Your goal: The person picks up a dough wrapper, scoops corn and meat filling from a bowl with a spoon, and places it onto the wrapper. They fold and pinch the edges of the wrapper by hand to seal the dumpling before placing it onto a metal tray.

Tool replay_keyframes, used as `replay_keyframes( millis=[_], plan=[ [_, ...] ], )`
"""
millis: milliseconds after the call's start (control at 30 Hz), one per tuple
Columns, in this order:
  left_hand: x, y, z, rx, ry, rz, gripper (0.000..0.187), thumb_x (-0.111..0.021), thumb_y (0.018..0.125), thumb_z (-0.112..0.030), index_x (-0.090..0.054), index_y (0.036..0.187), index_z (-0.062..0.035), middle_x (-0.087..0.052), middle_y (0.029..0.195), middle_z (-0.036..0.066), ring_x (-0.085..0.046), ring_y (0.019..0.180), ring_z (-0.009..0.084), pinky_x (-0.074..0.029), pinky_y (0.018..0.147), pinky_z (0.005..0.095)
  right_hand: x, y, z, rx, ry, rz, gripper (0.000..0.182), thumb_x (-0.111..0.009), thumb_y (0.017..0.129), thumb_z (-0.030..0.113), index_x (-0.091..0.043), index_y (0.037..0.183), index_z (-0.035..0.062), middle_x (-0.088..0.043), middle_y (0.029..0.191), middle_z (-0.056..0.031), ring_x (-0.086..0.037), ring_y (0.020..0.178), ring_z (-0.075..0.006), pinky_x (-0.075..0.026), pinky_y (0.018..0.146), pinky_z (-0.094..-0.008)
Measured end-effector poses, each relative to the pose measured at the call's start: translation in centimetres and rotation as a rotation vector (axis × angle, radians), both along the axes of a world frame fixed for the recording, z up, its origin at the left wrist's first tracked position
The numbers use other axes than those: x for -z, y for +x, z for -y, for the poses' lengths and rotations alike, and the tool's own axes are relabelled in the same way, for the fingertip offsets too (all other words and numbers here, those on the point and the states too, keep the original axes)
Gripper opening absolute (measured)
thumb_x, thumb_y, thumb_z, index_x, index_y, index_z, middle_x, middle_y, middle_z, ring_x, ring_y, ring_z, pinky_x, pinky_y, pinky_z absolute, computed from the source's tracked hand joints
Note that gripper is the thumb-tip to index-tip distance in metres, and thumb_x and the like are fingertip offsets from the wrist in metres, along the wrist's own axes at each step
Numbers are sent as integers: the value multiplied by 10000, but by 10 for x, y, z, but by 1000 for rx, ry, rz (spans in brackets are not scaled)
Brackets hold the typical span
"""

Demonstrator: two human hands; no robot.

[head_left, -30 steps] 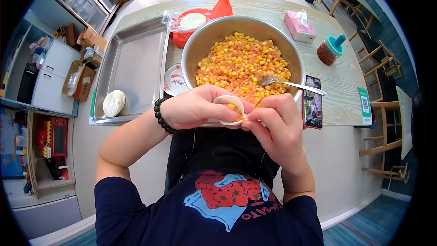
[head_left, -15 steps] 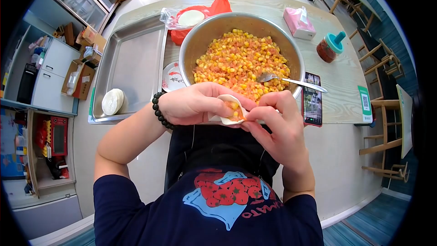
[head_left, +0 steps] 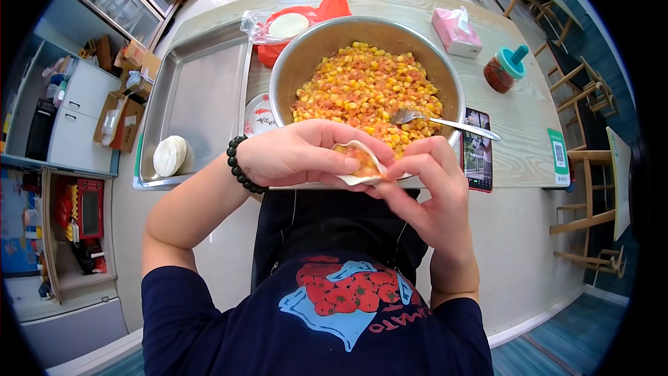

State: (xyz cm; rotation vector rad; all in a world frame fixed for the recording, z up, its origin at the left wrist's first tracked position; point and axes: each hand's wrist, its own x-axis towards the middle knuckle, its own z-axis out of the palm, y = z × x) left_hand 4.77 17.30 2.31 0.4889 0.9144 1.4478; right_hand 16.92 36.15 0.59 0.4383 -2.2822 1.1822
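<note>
Since the earlier frame both hands have lifted a little toward the bowl, and the wrapper is folded further over its filling, so less of the corn shows inside it.

From the head view, my left hand [head_left: 299, 153] is curled around the dumpling wrapper [head_left: 362, 165], with the thumb lying along the near edge. My right hand [head_left: 428, 188] pinches the right end of the same wrapper between thumb and forefinger. So both hands are closed on it, and it sits in the air between them, just in front of the metal bowl [head_left: 299, 63] of corn filling [head_left: 365, 90] and above the near edge of the desk [head_left: 522, 118].

I judge the wrapper to be thin, soft and very light. It bends at once and can tear if I pull it. The filling is loose and moist, so it can slip out at the open end. The best place to hold is the rim of dough, with gentle pressure, while the palm supports the belly from below.

A spoon [head_left: 438, 122] lies in the bowl. A steel tray [head_left: 202, 97] on the left carries a stack of wrappers [head_left: 170, 155].
</note>
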Motion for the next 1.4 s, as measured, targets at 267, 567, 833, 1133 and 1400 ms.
replay_keyframes(
  millis=[267, 567, 833, 1133, 1400],
  plan=[
    [-5, 6, -5, -2, -59, -341, 395, -537, 908, -98, -463, 1269, 45, -576, 1144, 102, -568, 1031, 135, -453, 925, 279, 7, -1, 1, 45, 75, -57, 252, -756, 644, 33, -589, 831, 61, -527, 813, -83, -531, 746, -245, -439, 622, -341],
    [-10, 8, -9, 6, -118, -485, 382, -574, 888, -113, -510, 1237, 29, -611, 1052, 60, -571, 945, 87, -458, 843, 230, 2, 1, 2, 111, 172, -113, 271, -748, 635, 50, -576, 844, 56, -517, 811, -81, -522, 743, -248, -430, 625, -351],
    [-12, 9, -17, -3, -194, -449, 317, -536, 868, -101, -575, 1158, 20, -629, 923, 15, -553, 820, 46, -444, 738, 184, -4, 1, 0, 112, 200, -75, 250, -769, 617, 58, -589, 790, 60, -527, 776, -58, -531, 733, -226, -432, 612, -328],
    [-13, 12, -21, -16, -134, -557, 349, -514, 866, -78, -546, 1192, 43, -623, 915, 11, -536, 791, 40, -436, 718, 180, -4, 2, -2, 97, 261, -156, 226, -749, 632, 34, -597, 798, 54, -530, 778, -60, -531, 721, -230, -431, 603, -326],
    [-17, 2, -18, 20, -96, -396, 385, -487, 914, -95, -467, 1276, 35, -563, 1170, 86, -552, 1054, 129, -420, 950, 276, -5, 6, -7, 139, 195, -150, 223, -747, 640, 29, -596, 804, 46, -547, 787, -67, -553, 731, -234, -447, 612, -326]
  ],
)
